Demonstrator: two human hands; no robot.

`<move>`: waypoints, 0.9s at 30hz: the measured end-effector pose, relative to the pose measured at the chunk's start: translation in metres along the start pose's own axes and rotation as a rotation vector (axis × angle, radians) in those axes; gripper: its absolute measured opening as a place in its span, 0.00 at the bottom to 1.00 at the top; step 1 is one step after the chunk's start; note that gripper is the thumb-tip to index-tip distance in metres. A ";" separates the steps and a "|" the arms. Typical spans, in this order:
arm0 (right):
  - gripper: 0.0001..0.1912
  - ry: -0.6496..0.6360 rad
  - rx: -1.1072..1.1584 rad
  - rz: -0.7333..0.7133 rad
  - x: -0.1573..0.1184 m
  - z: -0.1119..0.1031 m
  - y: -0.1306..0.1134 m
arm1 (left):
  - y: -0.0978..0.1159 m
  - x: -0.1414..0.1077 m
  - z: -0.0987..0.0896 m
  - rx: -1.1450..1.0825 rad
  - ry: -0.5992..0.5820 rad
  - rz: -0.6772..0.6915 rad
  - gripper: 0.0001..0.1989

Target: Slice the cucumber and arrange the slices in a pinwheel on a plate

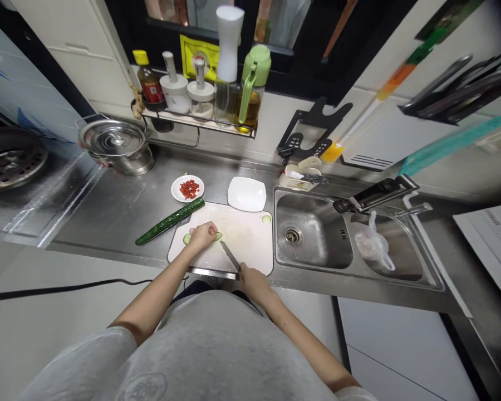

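My right hand point(254, 283) is wrapped round the handle of a kitchen knife point(230, 255). Its blade points up and left over the white cutting board point(250, 248). On the board's left half, my left hand point(202, 236) has its fingers curled together on a thin cucumber slice point(218, 236), just beyond the knife tip. More cut cucumber point(187, 238) shows at the left side of that hand, partly covered by it. A small cucumber end point(266, 219) lies in the board's far right corner. A long whole cucumber point(170, 221) rests slantwise, its far end at the board's edge.
Behind the board stand a small plate of chopped red pieces point(189, 189) and a white dish point(246, 194). To the right is a steel sink point(313, 228) with a plastic bag point(373, 245). A lidded pot point(119, 147) is at left, below a seasoning rack point(200, 120).
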State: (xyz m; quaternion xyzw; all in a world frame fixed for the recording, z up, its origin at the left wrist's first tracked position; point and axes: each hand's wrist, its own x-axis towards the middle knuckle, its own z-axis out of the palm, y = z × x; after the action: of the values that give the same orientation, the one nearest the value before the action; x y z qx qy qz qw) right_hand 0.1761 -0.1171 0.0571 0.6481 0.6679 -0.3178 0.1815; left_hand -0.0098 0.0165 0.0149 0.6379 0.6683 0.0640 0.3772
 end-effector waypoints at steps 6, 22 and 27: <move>0.15 0.005 0.013 -0.001 -0.001 0.003 0.005 | -0.010 -0.022 -0.013 -0.081 0.051 0.015 0.08; 0.14 0.013 -0.015 -0.005 0.004 -0.012 0.006 | -0.077 -0.025 -0.048 0.005 0.175 -0.165 0.09; 0.14 0.006 -0.016 0.002 0.005 -0.011 0.007 | -0.073 -0.028 -0.047 0.061 0.171 -0.189 0.10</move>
State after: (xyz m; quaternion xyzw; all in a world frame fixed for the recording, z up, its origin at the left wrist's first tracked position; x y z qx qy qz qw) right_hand 0.1846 -0.1061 0.0602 0.6482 0.6703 -0.3105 0.1848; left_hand -0.0991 -0.0030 0.0188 0.5755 0.7570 0.0619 0.3033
